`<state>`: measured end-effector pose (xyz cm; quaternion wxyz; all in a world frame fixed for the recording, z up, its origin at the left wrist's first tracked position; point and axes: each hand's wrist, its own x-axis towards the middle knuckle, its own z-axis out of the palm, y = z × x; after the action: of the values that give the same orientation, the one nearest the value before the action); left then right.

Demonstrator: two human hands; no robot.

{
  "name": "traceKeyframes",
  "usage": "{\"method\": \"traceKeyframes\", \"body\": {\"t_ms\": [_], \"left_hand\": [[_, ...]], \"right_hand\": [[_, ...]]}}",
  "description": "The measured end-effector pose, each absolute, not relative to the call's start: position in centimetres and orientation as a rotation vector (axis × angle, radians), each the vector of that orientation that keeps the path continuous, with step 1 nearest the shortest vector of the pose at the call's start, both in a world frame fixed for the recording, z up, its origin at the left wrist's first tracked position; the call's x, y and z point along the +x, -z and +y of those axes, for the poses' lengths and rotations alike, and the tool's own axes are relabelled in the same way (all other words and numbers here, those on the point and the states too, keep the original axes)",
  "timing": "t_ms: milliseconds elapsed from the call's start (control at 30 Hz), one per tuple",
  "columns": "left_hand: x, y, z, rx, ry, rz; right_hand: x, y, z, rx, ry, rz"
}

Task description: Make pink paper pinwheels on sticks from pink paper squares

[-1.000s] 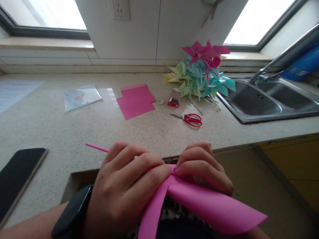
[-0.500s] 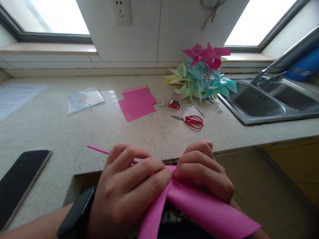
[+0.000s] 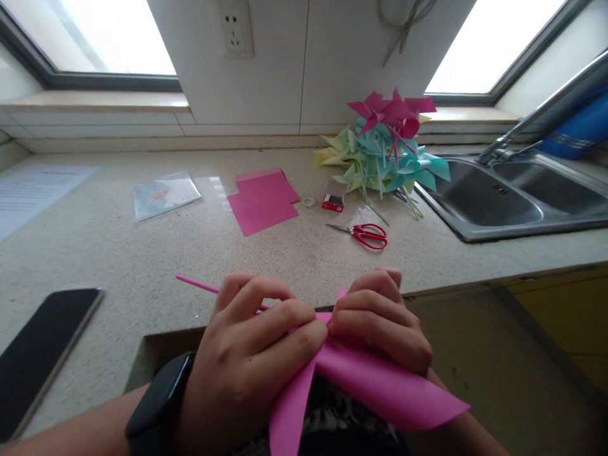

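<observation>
Pinching pink paper (image 3: 389, 387) at its folds, between and below left hand (image 3: 256, 358) and right hand (image 3: 382, 320), with both curled closed on it. Showing a pink stick (image 3: 196, 283) from behind the left fingers. Facing scissors (image 3: 367, 235) beyond the hands, with a phone (image 3: 45, 351) further left.

Dark phone (image 3: 45, 354), steel sink (image 3: 479, 193).

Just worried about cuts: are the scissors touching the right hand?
Apart. The head view shows a strip of counter between the scissors and the right hand, which holds folded pink paper.
</observation>
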<state>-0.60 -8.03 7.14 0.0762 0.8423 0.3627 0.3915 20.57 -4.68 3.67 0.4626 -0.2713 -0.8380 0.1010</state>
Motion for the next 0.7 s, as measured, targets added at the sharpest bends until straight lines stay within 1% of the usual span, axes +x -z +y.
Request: {"method": "traceKeyframes", "body": {"t_ms": [400, 700], "left_hand": [[-0.6, -7.0, -7.9, 2.514, -1.174, 1.077], [-0.8, -8.3, -7.3, 2.575, -1.025, 1.118]], "right_hand": [[20.6, -4.0, -4.2, -0.635, -0.252, -2.079], [20.8, -3.7, -3.3, -0.598, -0.313, -2.044]]}}
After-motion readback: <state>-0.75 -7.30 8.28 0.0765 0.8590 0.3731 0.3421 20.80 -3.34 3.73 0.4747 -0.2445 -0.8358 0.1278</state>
